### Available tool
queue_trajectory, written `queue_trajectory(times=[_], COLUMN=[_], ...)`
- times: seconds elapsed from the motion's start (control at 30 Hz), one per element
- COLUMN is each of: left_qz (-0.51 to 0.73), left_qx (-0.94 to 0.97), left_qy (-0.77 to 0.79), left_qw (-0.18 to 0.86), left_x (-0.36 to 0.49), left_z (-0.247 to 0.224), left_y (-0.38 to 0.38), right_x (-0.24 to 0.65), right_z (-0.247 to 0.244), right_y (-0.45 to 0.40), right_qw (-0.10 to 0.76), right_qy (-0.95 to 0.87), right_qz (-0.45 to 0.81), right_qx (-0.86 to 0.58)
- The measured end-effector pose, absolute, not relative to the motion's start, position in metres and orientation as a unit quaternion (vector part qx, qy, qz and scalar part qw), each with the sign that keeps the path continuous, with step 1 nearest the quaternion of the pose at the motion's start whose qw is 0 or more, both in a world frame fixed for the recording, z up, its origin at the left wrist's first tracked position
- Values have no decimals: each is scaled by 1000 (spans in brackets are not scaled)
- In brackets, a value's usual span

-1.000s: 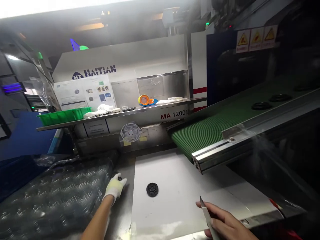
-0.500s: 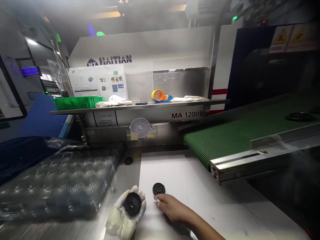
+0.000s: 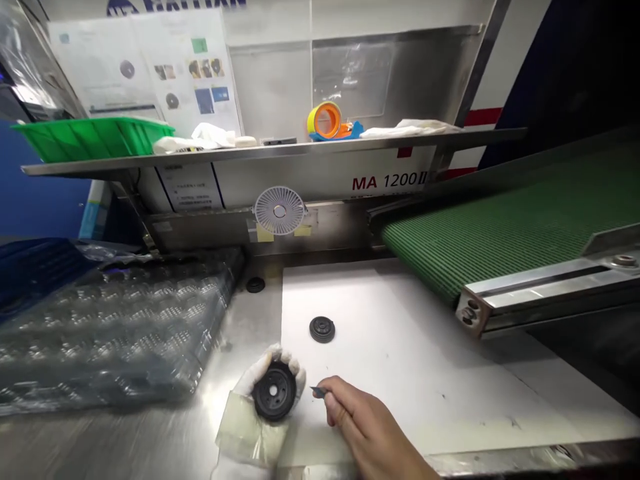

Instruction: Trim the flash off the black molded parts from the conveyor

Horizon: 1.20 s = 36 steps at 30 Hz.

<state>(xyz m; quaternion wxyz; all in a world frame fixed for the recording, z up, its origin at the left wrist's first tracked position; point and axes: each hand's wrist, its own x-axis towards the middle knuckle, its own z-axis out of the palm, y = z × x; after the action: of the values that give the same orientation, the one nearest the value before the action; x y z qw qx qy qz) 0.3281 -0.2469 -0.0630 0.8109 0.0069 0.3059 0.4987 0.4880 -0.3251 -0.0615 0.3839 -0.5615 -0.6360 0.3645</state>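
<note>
My left hand (image 3: 257, 400), in a white glove with a pale cuff, is closed around a black round plastic part (image 3: 270, 408). That part has a hole in its centre, and its flat face is turned up toward me. My bare right hand (image 3: 363, 420) pinches a small dark pointed blade (image 3: 318, 392) between thumb and fingers. The blade's tip points left at the held part, with a small gap between them. Another black round part (image 3: 322, 329) lies on the white sheet (image 3: 400, 320) beyond my hands. A smaller-looking black part (image 3: 255, 285) sits on the metal table.
Stacked clear blister trays (image 3: 125, 320) are on the left. A green conveyor belt (image 3: 480, 233) juts in from the right with a metal frame (image 3: 540, 293). Across the back runs a shelf (image 3: 280, 151) with a green bin (image 3: 95, 138) and a tape dispenser (image 3: 334, 127). A small fan (image 3: 279, 211) is below it.
My view has tipped down and closer. The right hand has moved away from the part on the sheet, and its blade now shows plainly. The left hand still holds its part, now tilted differently.
</note>
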Motion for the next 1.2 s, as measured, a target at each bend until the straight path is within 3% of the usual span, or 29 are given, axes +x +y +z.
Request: queue_trajectory(times=[0.2, 0.67, 0.97, 1.2], left_qz=[552, 601, 612, 520], left_qx=[16, 7, 98, 125], left_qy=[301, 318, 332, 337], left_qw=[778, 733, 711, 775], left_x=[344, 345, 341, 331], left_z=[-54, -55, -74, -67], left_y=[-266, -293, -292, -299], right_x=[467, 441, 430, 448], right_z=[-66, -97, -96, -86], right_y=[-329, -350, -357, -354], right_qw=[313, 314, 316, 318], right_qy=[-679, -676, -685, -681], right_qz=[263, 129, 145, 229], right_qx=[-610, -654, -640, -619])
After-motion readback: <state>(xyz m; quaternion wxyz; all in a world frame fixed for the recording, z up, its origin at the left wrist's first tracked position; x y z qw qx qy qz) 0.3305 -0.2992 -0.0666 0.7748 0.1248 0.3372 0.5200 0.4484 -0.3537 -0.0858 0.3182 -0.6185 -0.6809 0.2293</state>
